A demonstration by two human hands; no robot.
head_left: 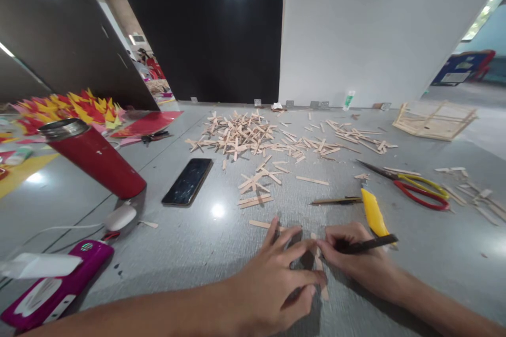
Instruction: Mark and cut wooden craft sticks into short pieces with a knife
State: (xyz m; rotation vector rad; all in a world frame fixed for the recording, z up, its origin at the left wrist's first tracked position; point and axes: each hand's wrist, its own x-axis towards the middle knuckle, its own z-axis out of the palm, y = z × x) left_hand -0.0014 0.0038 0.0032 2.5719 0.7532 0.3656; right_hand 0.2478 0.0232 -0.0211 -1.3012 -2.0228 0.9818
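Observation:
My left hand point(276, 279) lies spread over the grey table, its fingers apart. Under its fingertips a flat wooden stick point(324, 290) runs lengthwise, partly covered. Another wooden stick point(259, 225) lies crosswise by the index finger. My right hand point(356, 258) is closed around a slim black pen-like tool point(373, 245); its tip is hidden behind the fingers at the first stick. Just beyond the right hand are a yellow glue-bottle-like object point(373, 213) and a thin dark-and-tan tool point(338, 201). Small star shapes of crossed sticks point(255, 183) lie ahead of my left hand.
A heap of crossed sticks point(237, 134) spreads across the table's middle. Scissors point(415, 187) and a stick frame point(435, 121) are at right. A phone point(187, 181), red flask point(95, 158), white mouse-shaped object point(120, 217) and purple device point(79, 274) stand or lie at left.

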